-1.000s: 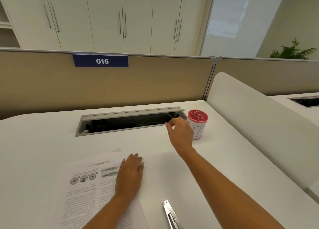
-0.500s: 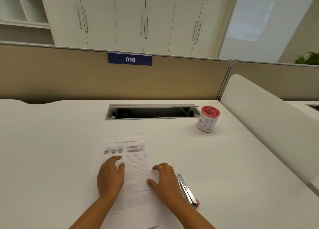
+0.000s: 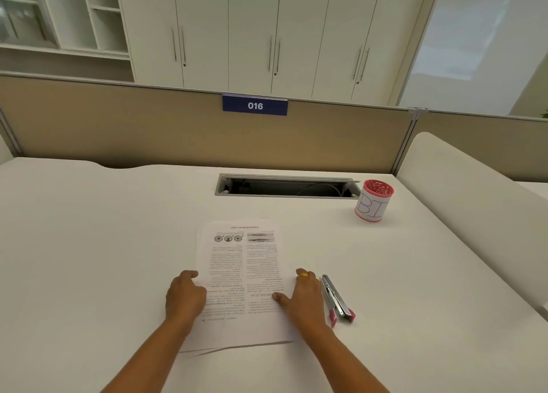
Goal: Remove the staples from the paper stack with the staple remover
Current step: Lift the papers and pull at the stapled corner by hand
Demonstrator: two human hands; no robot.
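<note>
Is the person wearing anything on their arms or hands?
Both arms are bare, with no sleeves, gloves or watch in view. The right hand wears a gold ring on one finger. The left hand has no ring that shows.

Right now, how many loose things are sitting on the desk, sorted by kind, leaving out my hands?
Paper stack: 1
Staple remover: 1
Red cup marked BI: 1
Total: 3
</note>
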